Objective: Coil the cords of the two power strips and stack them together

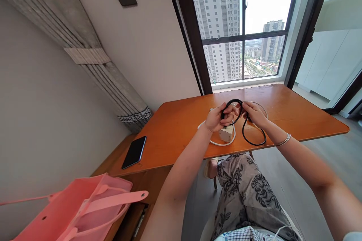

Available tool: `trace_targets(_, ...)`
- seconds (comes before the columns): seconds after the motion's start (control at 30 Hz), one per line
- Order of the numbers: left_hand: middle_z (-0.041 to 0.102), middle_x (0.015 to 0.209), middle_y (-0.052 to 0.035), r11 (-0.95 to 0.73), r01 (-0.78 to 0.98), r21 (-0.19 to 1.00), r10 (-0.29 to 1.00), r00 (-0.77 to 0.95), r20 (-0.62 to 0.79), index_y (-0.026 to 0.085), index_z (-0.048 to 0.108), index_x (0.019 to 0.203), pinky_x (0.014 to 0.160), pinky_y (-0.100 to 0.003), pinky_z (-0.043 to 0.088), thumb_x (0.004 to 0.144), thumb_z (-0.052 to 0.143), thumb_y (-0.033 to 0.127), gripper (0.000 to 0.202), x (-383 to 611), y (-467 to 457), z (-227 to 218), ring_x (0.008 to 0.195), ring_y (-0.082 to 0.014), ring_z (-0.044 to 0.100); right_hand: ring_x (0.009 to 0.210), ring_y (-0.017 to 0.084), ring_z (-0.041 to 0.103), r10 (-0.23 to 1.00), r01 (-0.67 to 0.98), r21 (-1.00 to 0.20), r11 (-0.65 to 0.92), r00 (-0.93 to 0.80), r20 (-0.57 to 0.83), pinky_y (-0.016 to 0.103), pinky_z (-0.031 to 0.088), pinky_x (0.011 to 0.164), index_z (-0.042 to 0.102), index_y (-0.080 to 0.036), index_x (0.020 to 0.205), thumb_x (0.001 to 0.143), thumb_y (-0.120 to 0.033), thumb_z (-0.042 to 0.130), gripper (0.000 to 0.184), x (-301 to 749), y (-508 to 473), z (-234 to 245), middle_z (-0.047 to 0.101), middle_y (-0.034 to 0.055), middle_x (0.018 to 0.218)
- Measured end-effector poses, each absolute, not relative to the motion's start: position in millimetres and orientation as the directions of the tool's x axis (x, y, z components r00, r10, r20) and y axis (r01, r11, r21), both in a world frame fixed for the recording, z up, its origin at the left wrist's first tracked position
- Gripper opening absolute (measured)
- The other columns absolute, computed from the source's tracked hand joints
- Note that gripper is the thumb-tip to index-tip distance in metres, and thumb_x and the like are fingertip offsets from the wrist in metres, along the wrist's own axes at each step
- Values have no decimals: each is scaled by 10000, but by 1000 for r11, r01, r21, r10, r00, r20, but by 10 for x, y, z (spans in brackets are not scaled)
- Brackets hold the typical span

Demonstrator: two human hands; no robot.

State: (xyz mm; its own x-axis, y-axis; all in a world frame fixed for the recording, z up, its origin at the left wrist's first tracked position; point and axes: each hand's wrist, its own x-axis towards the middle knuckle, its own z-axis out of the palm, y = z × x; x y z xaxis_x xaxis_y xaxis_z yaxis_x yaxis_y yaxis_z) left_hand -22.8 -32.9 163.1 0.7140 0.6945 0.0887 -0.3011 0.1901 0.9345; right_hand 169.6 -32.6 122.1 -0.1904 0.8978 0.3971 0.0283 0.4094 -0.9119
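I'm seeing the thin looped black cable (pixel 234 101) running between left hand (pixel 222 118) and right hand (pixel 253 114), above the orange-brown wooden table (pixel 177 128). A flat black phone (pixel 134 152) is lying at the table's left, an open pink bag (pixel 66 203) sitting before it; the dark-framed glass window (pixel 243 38) is standing behind the table.

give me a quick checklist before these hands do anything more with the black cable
1. Left hand has the black cable: ok, its fingers are curled at the coiled part.
2. Right hand has it too: ok, its fingers pinch the cable beside the coil.
3. All slack gathered: not ok, a black loop droops below the right hand.
4. White cable well away: not ok, it curves around the pale block, close to the left hand.
5. Phone out of the way: ok, it lies toward the table's left end.
6. Black cable's ends free: cannot tell.
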Motion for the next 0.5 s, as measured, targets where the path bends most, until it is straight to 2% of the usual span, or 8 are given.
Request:
trace_targets(0.1, 681, 858, -75, 153, -352, 924, 722, 678, 139, 174, 347, 598, 331, -193, 207, 930, 562, 496, 510, -233, -340, 1616, 383, -7, 264, 652, 125, 596, 910, -5, -927, 374, -190, 368, 239, 458, 586, 592, -199, 901, 846, -635, 560, 441, 1672, -299, 1072, 613, -3, 725)
trace_targets(0.17, 712, 1006, -115, 123, -367, 922, 750, 643, 156, 175, 343, 587, 371, -201, 325, 924, 574, 503, 524, -231, -352, 1614, 447, -33, 415, 652, 127, 612, 923, -32, -937, 347, -167, 347, 257, 486, 620, 564, -203, 949, 854, -606, 552, 415, 1648, -295, 930, 611, -9, 752)
trace_targets(0.2, 710, 1085, -131, 111, -375, 920, 761, 627, 163, 175, 340, 580, 425, -208, 407, 920, 579, 515, 537, -227, -359, 1616, 530, -63, 524, 654, 129, 620, 930, -38, -941, 336, -147, 337, 266, 498, 632, 550, -203, 994, 862, -585, 543, 404, 1634, -299, 850, 610, -12, 771)
trace_targets(0.27, 682, 1220, -141, 94, -400, 912, 777, 602, 184, 172, 337, 573, 607, -248, 546, 915, 585, 536, 557, -214, -376, 1628, 815, -160, 684, 656, 135, 632, 939, -12, -947, 322, -126, 321, 282, 514, 649, 513, -203, 1088, 893, -523, 502, 375, 1606, -324, 690, 604, -21, 780)
trace_targets(0.37, 629, 1355, -120, 67, -438, 896, 794, 567, 218, 166, 350, 583, 844, -354, 595, 917, 591, 530, 549, -192, -398, 1651, 1189, -277, 640, 595, 134, 613, 942, 158, -935, 319, -159, 294, 279, 509, 623, 466, -190, 1206, 938, -395, 442, 339, 1585, -414, 515, 596, -43, 726)
trace_targets(0.43, 596, 1416, -100, 51, -456, 888, 812, 537, 228, 164, 362, 591, 902, -392, 588, 926, 591, 503, 529, -183, -406, 1664, 1295, -296, 577, 524, 125, 588, 947, 317, -899, 303, -201, 249, 267, 491, 590, 425, -170, 1314, 958, -348, 429, 399, 1590, -516, 477, 612, -47, 715)
trace_targets(0.5, 576, 1444, -87, 50, -478, 877, 826, 513, 233, 160, 370, 587, 932, -414, 581, 937, 590, 469, 515, -182, -404, 1670, 1341, -294, 540, 547, 134, 620, 943, 479, -820, 314, -258, 210, 265, 485, 603, 399, -152, 1392, 984, -355, 430, 457, 1607, -642, 500, 665, -17, 755)
